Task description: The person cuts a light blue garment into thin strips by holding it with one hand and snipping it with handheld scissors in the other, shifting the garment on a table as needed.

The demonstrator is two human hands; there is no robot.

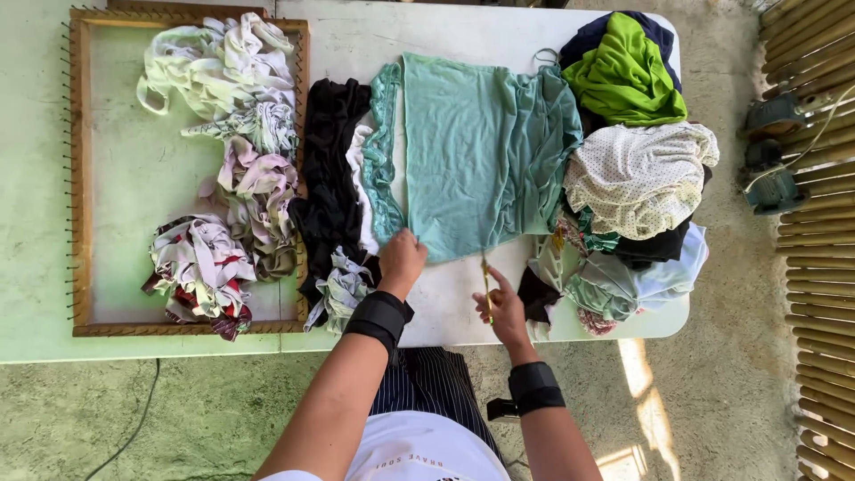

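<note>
A teal cloth [463,151] lies spread flat on the white table [463,312]. My left hand [403,258] pinches the cloth's near edge at its left corner. My right hand [503,307] holds a pair of yellow-handled scissors [486,283] pointing up at the cloth's near edge, blades close to the fabric. Both wrists wear black bands.
A wooden frame with nails [80,178] at the left holds bundles of fabric strips [223,80]. Black and white cut strips [334,178] lie beside the teal cloth. A heap of garments [637,169] fills the table's right end. A bamboo fence [819,267] stands at the right.
</note>
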